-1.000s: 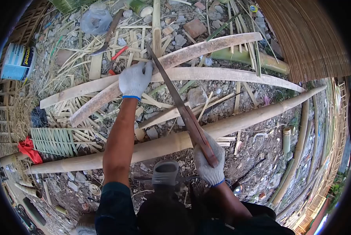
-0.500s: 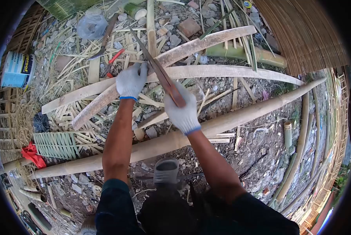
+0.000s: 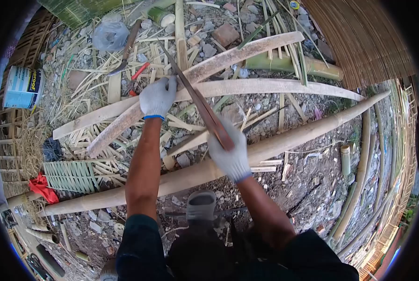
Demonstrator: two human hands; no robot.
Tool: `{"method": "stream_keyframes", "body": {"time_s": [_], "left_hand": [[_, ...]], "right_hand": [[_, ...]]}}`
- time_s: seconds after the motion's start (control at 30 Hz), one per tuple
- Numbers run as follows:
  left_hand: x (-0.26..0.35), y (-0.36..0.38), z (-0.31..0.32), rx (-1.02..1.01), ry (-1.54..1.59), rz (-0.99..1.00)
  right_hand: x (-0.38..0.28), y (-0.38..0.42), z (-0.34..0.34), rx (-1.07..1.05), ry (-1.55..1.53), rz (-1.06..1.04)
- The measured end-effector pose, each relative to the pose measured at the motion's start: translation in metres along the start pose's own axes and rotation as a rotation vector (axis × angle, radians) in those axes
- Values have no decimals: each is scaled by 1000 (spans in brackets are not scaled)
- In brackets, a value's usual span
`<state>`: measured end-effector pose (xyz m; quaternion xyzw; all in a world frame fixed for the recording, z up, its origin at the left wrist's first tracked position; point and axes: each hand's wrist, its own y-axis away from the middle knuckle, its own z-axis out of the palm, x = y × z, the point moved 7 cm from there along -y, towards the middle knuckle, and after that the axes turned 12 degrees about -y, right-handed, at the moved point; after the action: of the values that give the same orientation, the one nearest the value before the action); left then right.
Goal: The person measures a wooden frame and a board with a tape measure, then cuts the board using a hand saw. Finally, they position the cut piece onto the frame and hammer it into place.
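My left hand [image 3: 158, 97], in a white knit glove with a blue cuff, is closed over a speckled curved wooden plank [image 3: 244, 54] near where it crosses a second, paler curved plank [image 3: 275, 86]. In my right hand [image 3: 233, 152], also gloved, is the wooden handle of a hand saw [image 3: 201, 104]. Its narrow, dark blade slants up and left over the speckled plank, just right of my left fingers. Below both hands a long bamboo pole [image 3: 284, 136] runs diagonally across the ground.
Wood strips and stones litter the ground. A curved knife [image 3: 125, 50], a red-handled tool [image 3: 139, 70] and a plastic bag [image 3: 110, 35] lie at upper left. A paint bucket [image 3: 22, 86] stands left, near a woven bamboo piece [image 3: 71, 176]. Green bamboo [image 3: 317, 69] lies right.
My right hand has drawn the saw down and to the right, toward my body. The left hand stays on the plank, and the whole view has shifted slightly.
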<state>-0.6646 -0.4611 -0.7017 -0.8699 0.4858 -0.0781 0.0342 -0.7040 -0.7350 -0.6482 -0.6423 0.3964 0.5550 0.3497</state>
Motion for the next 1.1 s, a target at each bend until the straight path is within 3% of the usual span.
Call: {"method": "stream_keyframes", "body": {"time_s": [0.03, 0.1, 0.17, 0.27, 0.47, 0.53, 0.6, 0.67, 0.77, 0.83, 0.9, 1.0, 1.1], "left_hand": [[2, -8, -3, 28, 8, -1], [-3, 6, 2, 18, 25, -28], [4, 8, -6, 14, 45, -14], [-2, 5, 4, -22, 15, -25], [-2, 4, 6, 25, 16, -24], [-2, 15, 10, -7, 26, -5], [-2, 5, 7, 5, 42, -6], [-1, 0, 1, 20, 27, -17], [2, -6, -5, 82, 9, 5], [-7, 21, 9, 62, 5, -26], [-6, 24, 11, 47, 12, -9], [3, 13, 4, 60, 12, 11], [-2, 15, 3, 63, 0, 29]], "right_hand": [[-5, 36, -20, 12, 3, -11], [13, 60, -28, 23, -279, 85], [-7, 37, -22, -6, 36, 41], [-4, -69, 34, 3, 70, -144], [-27, 44, -21, -6, -51, -176], [-17, 35, -22, 22, 45, -43], [-5, -48, 20, 39, 67, -132], [-3, -55, 26, 42, -5, -133], [-22, 22, -9, -4, 10, 8], [-29, 54, -21, -51, 51, -48], [-27, 43, -20, -16, 114, 0], [-16, -58, 36, 79, 53, -129], [-21, -17, 16, 71, 55, -110]]}}
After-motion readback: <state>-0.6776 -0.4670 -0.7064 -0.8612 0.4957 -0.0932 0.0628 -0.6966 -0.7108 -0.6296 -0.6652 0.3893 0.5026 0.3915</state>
